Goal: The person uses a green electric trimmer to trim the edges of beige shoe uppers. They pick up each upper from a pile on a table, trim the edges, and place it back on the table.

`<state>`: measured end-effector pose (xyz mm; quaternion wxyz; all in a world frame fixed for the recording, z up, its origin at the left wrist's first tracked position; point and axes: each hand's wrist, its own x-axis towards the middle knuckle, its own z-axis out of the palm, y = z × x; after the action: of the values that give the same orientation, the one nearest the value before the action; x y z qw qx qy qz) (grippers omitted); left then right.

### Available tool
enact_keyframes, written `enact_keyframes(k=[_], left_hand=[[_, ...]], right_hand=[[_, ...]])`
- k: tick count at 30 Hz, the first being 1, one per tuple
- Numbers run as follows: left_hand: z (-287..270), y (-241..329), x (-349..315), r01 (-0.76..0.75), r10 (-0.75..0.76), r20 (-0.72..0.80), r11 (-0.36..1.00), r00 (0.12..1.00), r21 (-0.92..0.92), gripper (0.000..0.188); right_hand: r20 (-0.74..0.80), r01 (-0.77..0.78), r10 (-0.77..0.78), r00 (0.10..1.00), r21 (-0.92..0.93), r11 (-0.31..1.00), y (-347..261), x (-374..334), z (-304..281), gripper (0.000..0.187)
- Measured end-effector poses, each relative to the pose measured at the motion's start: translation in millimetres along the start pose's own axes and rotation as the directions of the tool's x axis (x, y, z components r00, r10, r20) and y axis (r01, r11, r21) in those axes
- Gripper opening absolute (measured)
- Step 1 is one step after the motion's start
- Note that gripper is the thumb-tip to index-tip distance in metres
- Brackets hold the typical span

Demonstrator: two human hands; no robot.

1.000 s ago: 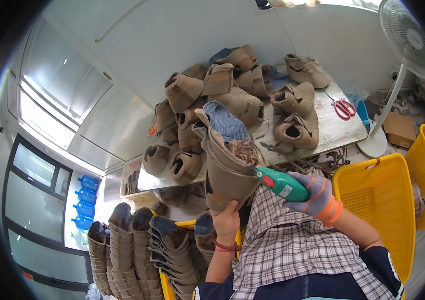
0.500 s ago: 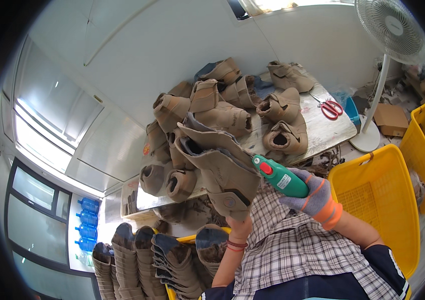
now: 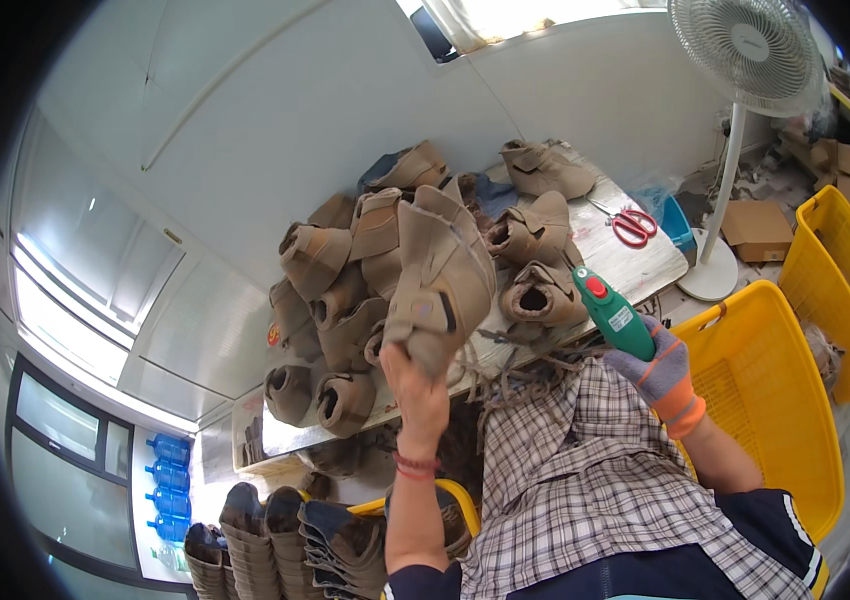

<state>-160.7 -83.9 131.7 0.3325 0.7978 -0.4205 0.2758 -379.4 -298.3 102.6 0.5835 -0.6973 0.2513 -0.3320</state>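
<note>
My bare left hand [image 3: 417,400], a red band at its wrist, grips a brown boot upper [image 3: 435,290] by its lower end. The upper is held up above the front of the table, its shaft pointing away from me. Wrapped in a grey and orange glove, my right hand [image 3: 657,375] holds a green handheld power tool [image 3: 617,312] with a red button. The tool points up and to the left, apart from the upper; its working tip is too small to make out. More brown boot uppers [image 3: 535,295], fur-lined, lie piled on the table [image 3: 635,265].
Red-handled scissors [image 3: 633,228] lie at the table's right. Beside me stands a yellow basket [image 3: 760,400], with a white fan [image 3: 745,50] behind. Fluffy scraps [image 3: 530,380] hang at the table's front edge. Stacked uppers [image 3: 245,530] stand at lower left, near blue water bottles [image 3: 171,475].
My left hand has lifted the boot upper and turned it, moving it left and away from me. My right hand has drawn the power tool off to the right, away from the upper.
</note>
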Motion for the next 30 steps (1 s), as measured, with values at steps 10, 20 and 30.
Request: enact_keyframes(k=[10,20,30], left_hand=[[99,-32,88,-0.208,0.208,0.004,0.977,0.978,0.038,0.014],[103,-41,105,0.074,-0.091,-0.066,0.971,0.994,-0.228,0.01],[4,-73,135,0.163,-0.574,0.178,-0.077,0.799,-0.984,0.034]], right_hand=[[-0.065,-0.059,0.059,0.996,-0.007,0.998,21,5,-19,0.052],[-0.069,-0.158,0.162,0.984,0.055,0.986,30,9,-24,0.057],[-0.037,0.094,-0.1,0.994,-0.135,0.986,19,23,-15,0.062]])
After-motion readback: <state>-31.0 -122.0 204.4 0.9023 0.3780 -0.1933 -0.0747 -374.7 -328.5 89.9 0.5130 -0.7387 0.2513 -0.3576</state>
